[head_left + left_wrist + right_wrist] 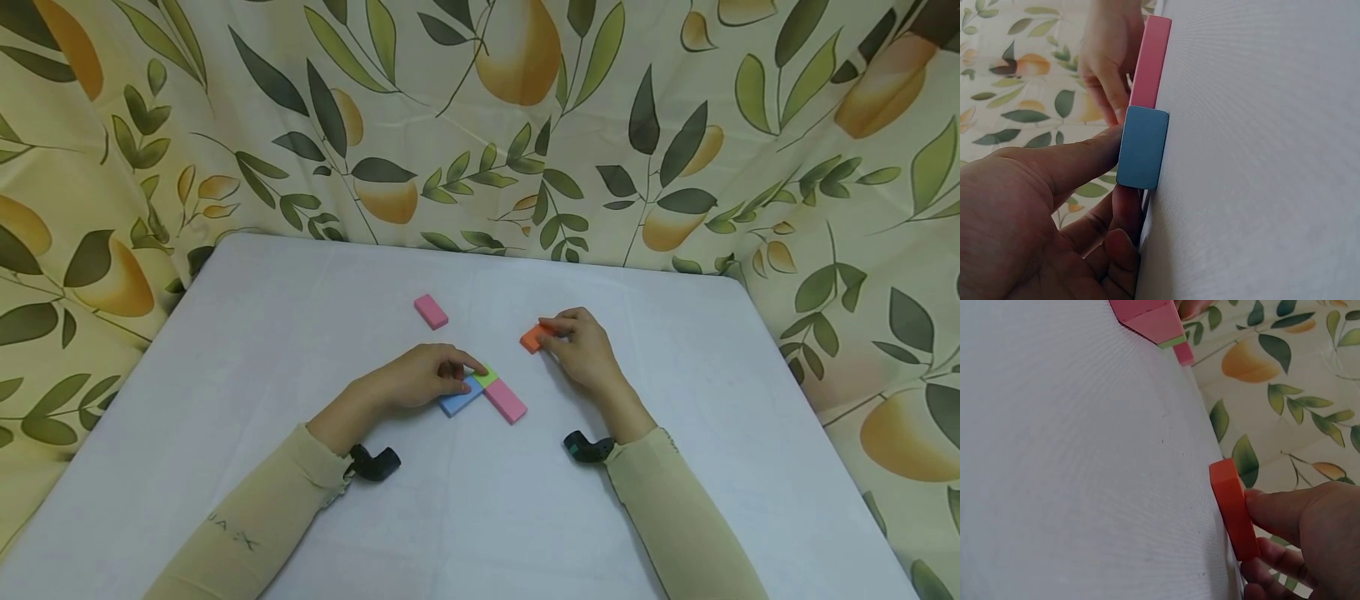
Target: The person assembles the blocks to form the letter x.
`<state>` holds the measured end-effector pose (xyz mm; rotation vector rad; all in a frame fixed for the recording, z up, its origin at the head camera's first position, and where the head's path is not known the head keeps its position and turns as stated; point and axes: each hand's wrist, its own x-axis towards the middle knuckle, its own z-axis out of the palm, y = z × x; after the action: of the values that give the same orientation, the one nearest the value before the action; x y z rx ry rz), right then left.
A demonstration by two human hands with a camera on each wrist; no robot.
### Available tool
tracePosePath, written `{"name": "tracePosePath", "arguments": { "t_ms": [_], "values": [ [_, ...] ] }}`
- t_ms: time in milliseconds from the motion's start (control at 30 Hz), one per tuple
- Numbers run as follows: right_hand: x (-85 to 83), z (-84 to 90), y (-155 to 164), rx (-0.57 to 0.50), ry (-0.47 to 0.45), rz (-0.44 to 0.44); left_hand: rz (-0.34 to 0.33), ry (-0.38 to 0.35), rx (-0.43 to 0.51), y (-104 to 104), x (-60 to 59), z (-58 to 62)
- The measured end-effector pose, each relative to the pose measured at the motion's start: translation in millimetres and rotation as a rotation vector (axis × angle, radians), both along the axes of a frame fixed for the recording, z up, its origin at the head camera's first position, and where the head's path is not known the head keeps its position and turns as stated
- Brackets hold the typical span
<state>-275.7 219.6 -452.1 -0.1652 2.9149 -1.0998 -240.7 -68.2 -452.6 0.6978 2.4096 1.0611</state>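
My left hand [422, 375] is over a group of touching blocks. Its extended index finger touches a small green block [487, 377], and its thumb rests on a blue block [461, 400]. A pink block [507, 403] meets these two on the near right side. In the left wrist view, the blue block [1143, 147] shows its end, with the thumb on its upper face and other fingers bent beside it. To the right, my right hand [587, 350] pinches an orange block [533, 338] between thumb and fingers. The orange block [1233, 509] is at the tabletop.
Another pink block [431, 312] lies alone farther back. All the blocks are on a white-covered table [300, 300]. A curtain [465, 125] with fruit and leaf prints hangs behind and beside it. Black wrist cameras [377, 463] stick out inward from both sleeves.
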Motion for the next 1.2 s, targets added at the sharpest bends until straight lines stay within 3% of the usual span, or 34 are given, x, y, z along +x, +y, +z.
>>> {"name": "tracePosePath", "arguments": {
  "t_ms": [1200],
  "values": [
    [3.2,-1.1,0.2,0.002,-0.026,0.045,0.008,-0.022,-0.005,-0.2,1.6,-0.5]
  ]
}}
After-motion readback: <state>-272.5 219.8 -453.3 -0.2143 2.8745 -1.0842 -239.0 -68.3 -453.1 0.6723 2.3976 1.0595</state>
